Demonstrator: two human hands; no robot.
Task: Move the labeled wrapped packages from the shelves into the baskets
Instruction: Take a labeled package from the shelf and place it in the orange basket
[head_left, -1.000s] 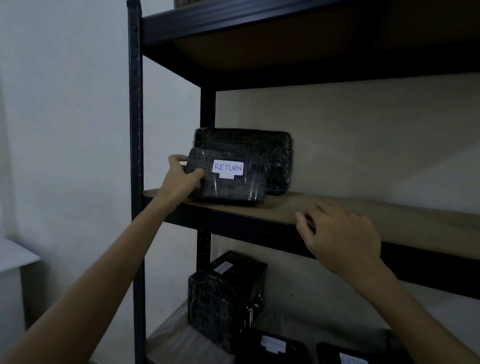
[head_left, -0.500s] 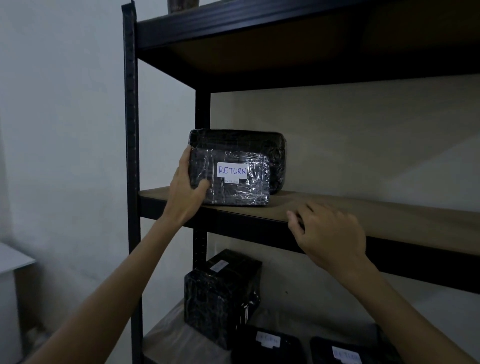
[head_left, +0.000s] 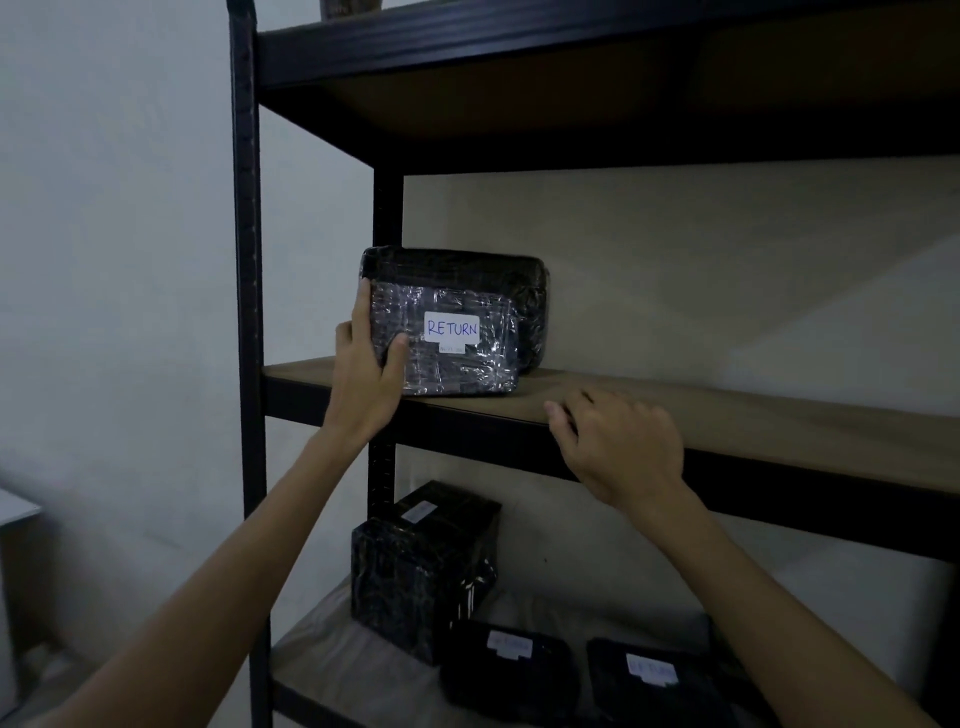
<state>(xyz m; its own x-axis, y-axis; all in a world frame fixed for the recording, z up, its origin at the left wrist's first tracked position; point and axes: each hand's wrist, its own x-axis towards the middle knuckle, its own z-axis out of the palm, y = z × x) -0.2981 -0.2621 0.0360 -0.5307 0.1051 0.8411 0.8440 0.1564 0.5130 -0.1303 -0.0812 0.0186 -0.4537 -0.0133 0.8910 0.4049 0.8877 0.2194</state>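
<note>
Standing on edge on the middle shelf (head_left: 727, 415), wrapped package (head_left: 447, 338), long axis left-right, label (head_left: 451, 328) facing out, reading "RETURN". Gripped at its left end by left hand (head_left: 366, 371), thumb on front. Leaning behind, larger black package (head_left: 519, 275). Resting loosely curled, empty, on shelf edge to the right: right hand (head_left: 621, 447).

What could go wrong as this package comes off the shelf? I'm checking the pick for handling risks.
1. The left hand grips the RETURN package by one end only, over glossy wrap; it may slip or tip as it clears the shelf.
2. The larger black package stands right behind it, apparently touching, and could be dragged forward or toppled.
3. The right hand rests on the shelf edge, giving no support underneath.
</note>
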